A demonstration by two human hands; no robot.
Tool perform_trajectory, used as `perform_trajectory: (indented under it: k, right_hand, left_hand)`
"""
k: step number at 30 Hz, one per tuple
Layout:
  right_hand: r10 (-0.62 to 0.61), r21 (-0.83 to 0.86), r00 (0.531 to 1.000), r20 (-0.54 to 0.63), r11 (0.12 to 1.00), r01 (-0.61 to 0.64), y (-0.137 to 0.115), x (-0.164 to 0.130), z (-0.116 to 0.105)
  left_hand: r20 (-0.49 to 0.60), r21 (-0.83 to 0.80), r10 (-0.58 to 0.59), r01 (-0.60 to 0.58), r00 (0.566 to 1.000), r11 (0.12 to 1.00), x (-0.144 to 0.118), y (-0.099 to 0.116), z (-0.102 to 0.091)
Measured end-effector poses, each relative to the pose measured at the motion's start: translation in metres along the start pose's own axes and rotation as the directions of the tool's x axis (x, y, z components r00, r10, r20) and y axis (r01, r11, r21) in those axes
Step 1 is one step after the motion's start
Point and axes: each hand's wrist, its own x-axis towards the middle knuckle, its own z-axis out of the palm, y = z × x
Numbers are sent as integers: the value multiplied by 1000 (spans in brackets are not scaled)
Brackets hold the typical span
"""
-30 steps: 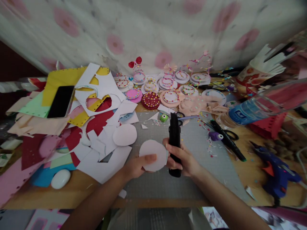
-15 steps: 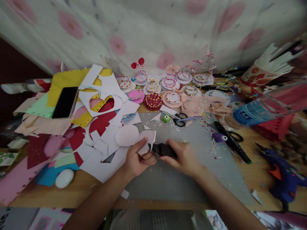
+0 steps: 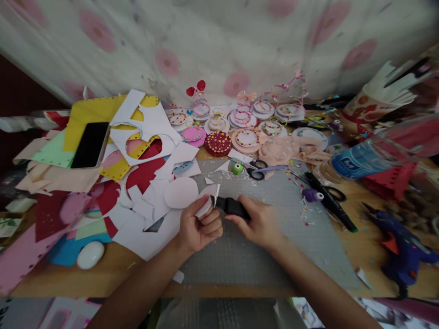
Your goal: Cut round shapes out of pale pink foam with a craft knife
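Note:
My left hand (image 3: 201, 226) is closed on a piece of white paper (image 3: 206, 204), pinched between thumb and curled fingers. A narrow strip stands up from the paper's right edge. My right hand (image 3: 260, 219) is wrapped round a black-handled tool (image 3: 233, 208), whose tip meets that edge; its exact kind is unclear. Just left of the held paper lies a white paper oval (image 3: 181, 193). Beyond my hands are a small green punch (image 3: 237, 168) and black-handled scissors (image 3: 256, 170). Under both hands spreads a grey cutting mat (image 3: 236, 260).
Paper scraps (image 3: 144, 205) and a phone (image 3: 91, 145) cover the left side. Decorated paper discs (image 3: 218, 143) line the back. To the right are a purple punch (image 3: 313, 195), a black marker (image 3: 331, 203), a plastic bottle (image 3: 356, 162) and a blue glue gun (image 3: 403, 249).
The held paper has turned slightly in my left hand, and its top edge sits lower and further left. The black-handled tool has moved slightly left and up with my right hand.

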Motion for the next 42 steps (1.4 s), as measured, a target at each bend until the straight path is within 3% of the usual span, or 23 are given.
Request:
perform_trajectory:
  k: [2, 4, 7, 10, 15, 18, 24, 26, 31, 35, 38, 40, 42]
  right_hand:
    - [57, 29, 998, 7, 998, -58, 2, 3, 1]
    - [207, 72, 978, -38, 976, -204, 10, 7, -1]
    - [437, 113, 884, -164, 899, -423, 24, 13, -8]
    - [386, 121, 913, -128, 920, -372, 29, 13, -11]
    - [174, 186, 983, 62, 965, -183, 20, 5, -8]
    - [13, 207, 987, 158, 977, -46, 18, 1, -8]
    - [-154, 157, 979, 131, 979, 132, 18, 1, -11]
    - [-104, 128, 989, 106, 988, 90, 19, 3, -12]
    - [152, 111, 988, 25, 982, -153, 27, 6, -14]
    - [205, 297, 978, 45, 932, -209, 26, 8, -16]
    - [234, 522, 966, 112, 813, -257, 16, 11, -16]
    - [233, 659, 952, 201, 687, -307, 9, 12, -16]
    - [221, 721, 926, 305, 582, -376, 3, 12, -14]
  left_hand:
    - [44, 73, 22, -25, 999, 997, -3, -3, 0]
    - [140, 187, -6, -21, 990, 982, -7, -8, 1]
    - [221, 291, -81, 14, 972, 957, -12, -15, 3]
    - [194, 311, -42, -21, 980, 950, -10, -14, 6]
    - [142, 320, 49, -93, 989, 943, -4, -5, 8]
    - [133, 294, 61, -99, 989, 951, -3, -5, 7]
    - [155, 268, 52, -93, 987, 959, -5, -4, 4]
    - [183, 299, 24, -79, 983, 951, -5, -5, 3]
    - [236, 378, -61, -34, 970, 925, -8, -12, 3]
    - [146, 394, 102, -152, 984, 907, -8, -10, -2]
    - [-32, 586, 358, -273, 933, 763, -10, -8, -5]
    - [-47, 805, 464, -241, 885, 542, -12, -7, -3]
    - [49, 946, 432, -181, 901, 270, -18, -6, 0]
